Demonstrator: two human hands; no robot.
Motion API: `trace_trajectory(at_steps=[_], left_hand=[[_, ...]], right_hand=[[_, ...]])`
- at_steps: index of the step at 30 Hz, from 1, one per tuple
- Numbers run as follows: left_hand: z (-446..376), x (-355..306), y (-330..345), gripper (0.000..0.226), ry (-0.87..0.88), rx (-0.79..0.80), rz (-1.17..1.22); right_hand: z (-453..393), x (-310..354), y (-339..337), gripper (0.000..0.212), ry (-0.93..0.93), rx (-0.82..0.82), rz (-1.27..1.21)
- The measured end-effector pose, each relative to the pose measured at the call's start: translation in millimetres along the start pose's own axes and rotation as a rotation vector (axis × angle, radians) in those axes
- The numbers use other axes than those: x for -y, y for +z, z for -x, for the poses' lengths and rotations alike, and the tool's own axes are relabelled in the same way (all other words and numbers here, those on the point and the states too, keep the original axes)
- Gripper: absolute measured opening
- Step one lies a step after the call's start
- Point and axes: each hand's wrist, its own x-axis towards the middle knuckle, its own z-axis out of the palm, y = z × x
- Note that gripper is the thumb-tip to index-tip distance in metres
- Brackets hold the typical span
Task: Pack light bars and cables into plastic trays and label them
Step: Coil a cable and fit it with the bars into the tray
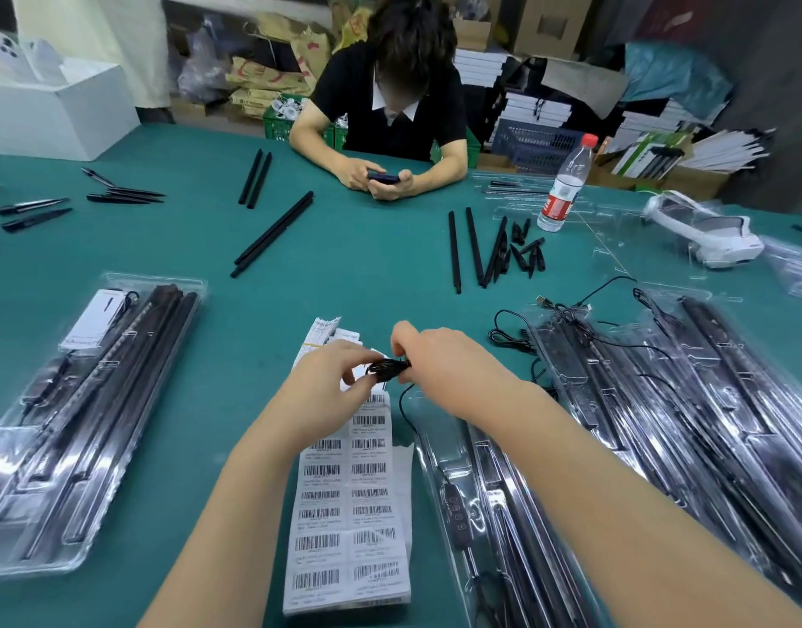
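Both my hands are up over the green bench (367, 274), working one small coiled black cable (387, 368). Left hand (331, 378) pinches the coil's left end between thumb and fingertips; right hand (428, 360) curls round its right end. A thin tail of the cable hangs down toward the open tray (503, 514) just right of the label sheet.

Label sheet (349, 500): one long strip of barcode stickers, two columns, lying under my wrists. A second banded bundle of labels (322, 330) lies at its far end, partly hidden by my left hand.

Trays, counted: one closed clear plastic tray (86, 423) at my left, holding black light bars, a cable and a white card. One open tray under my right forearm, with bars and an inline controller with buttons. At far right a pile of filled trays (689, 401), overlapping; I cannot count them exactly. Loose black cables (517, 328) trail over their near edge.

Loose on the bench: two bars (255, 179) far centre-left, a longer pair (272, 235) lying diagonally, two or so more bars (465, 249) at centre-right beside a scatter of short black end pieces (524, 251). More pointed black pieces (73, 201) lie at far left.

One water bottle (564, 185), red cap, stands upright. One white headset (707, 233) lies at right. One person (390, 106) sits opposite, holding a phone (383, 177).
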Motion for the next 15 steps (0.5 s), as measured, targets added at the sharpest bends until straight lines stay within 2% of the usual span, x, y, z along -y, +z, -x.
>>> trace_trajectory(at_steps=[2,4,7,10,12,15], left_hand=[[-0.8,-2.9,7.0,0.039,0.034,0.017,-0.108],[-0.3,-10.4,14.3,0.03,0.037,-0.007,-0.22],[0.9,-21.4,17.0,0.018,-0.069,0.02,-0.06],[-0.3,-19.2,12.6,0.029,-0.128,0.08,-0.008],[-0.5,-14.6,8.5,0.034,-0.144,0.138,0.005],[-2.1,-6.4,6.9,0.029,-0.164,0.194,0.078]], right_hand=[[0.3,1.6,0.6,0.033,-0.006,0.009,-0.002],[0.9,3.9,0.2,0.035,-0.02,-0.006,0.006],[3.6,10.9,-2.0,0.039,-0.056,-0.038,0.031],[5.1,18.6,-2.4,0.042,-0.095,-0.026,0.016],[5.5,19.9,-0.6,0.037,-0.088,-0.005,-0.061],[9.7,18.3,4.9,0.037,-0.022,0.004,-0.299]])
